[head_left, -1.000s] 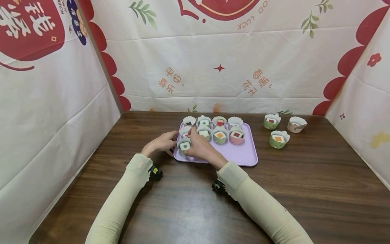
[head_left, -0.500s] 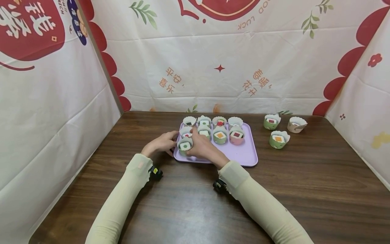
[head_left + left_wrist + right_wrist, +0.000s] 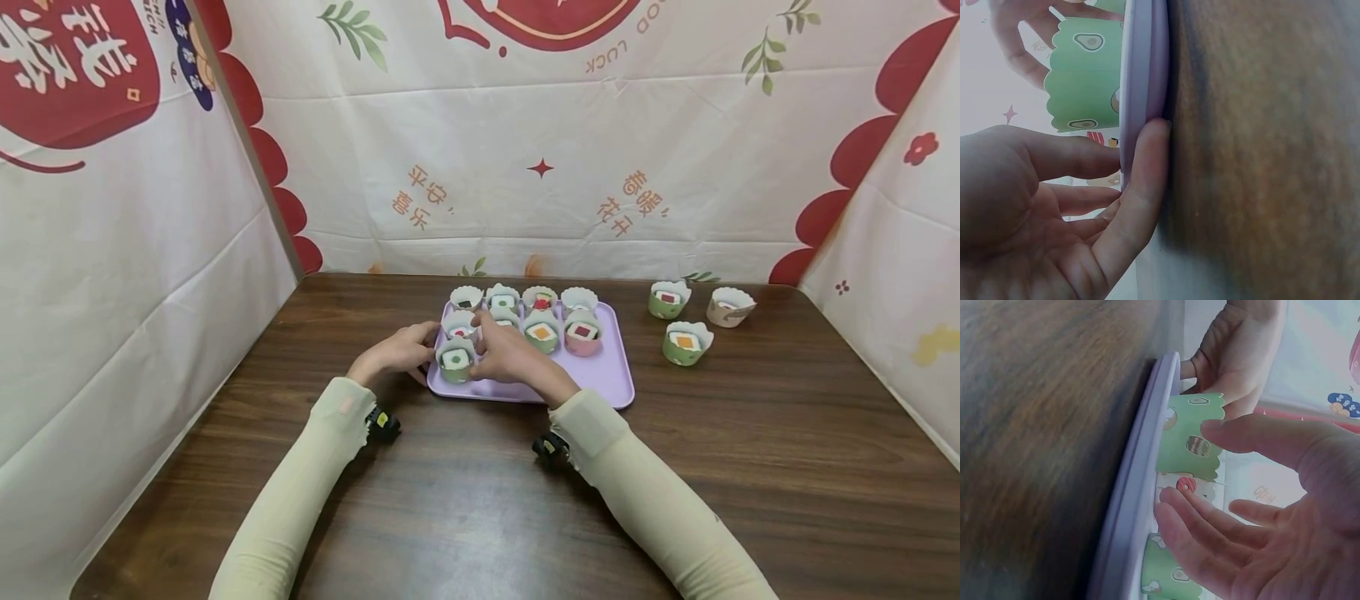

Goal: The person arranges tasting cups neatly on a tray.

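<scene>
A lilac tray [image 3: 600,379] lies on the brown table and carries several paper cups with sushi-like pieces in two rows. In front of those rows, at the tray's front left corner, a green cup [image 3: 455,360] with a green-dotted piece stands alone. My right hand [image 3: 483,346] is just right of this cup with fingers spread and relaxed; in the right wrist view the thumb [image 3: 1222,431] lies by the green cup [image 3: 1188,434]. My left hand [image 3: 426,350] rests at the tray's left edge, and a straight finger [image 3: 1147,169] presses the tray rim [image 3: 1141,75].
Three more cups stand off the tray to the right: green [image 3: 669,298], beige [image 3: 730,306], green [image 3: 687,342]. Printed cloth walls enclose the table on the left, back and right. Bare wood lies in front of the tray.
My right hand has opened off the green cup and drawn a little to the right. The cup stays at the tray's front left. The left hand has not moved.
</scene>
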The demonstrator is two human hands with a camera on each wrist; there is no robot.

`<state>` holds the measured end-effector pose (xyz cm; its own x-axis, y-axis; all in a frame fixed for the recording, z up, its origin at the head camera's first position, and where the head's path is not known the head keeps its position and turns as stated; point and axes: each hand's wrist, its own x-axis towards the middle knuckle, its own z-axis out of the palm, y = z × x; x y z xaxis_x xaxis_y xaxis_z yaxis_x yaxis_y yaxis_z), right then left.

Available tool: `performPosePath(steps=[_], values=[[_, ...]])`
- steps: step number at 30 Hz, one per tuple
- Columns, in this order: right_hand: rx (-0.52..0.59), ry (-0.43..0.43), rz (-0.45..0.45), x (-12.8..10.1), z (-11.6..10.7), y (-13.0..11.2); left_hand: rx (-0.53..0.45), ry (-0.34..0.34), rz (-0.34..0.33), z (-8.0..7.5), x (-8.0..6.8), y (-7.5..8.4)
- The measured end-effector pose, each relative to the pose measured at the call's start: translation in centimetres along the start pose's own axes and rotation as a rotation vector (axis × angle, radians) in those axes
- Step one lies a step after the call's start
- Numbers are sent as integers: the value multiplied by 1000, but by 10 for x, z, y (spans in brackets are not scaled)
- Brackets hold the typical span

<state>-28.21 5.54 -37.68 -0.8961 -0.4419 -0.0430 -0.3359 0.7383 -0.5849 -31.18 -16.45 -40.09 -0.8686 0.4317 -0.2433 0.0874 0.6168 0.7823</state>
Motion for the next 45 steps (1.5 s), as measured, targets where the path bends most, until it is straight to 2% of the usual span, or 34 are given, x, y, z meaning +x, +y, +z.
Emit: performPosePath(steps=[8,17,25,30,39,45], values=[[-36,-6,-53,-3,-9,-2,1,5,-8,-1,1,-4],[-7,73,-88,-16,-29,4,19,3,-6,-1,3,-2],[61,165,-151,-35,-58,33,21,9,-15,0,3,0],[41,228,-188,-51,-80,57,22,9,-17,1,1,1],[-31,305,-139,-87,-113,101,13,14,-11,2,1,-1],[-60,336,-71,-107,-135,122,17,12,-23,2,3,-2]])
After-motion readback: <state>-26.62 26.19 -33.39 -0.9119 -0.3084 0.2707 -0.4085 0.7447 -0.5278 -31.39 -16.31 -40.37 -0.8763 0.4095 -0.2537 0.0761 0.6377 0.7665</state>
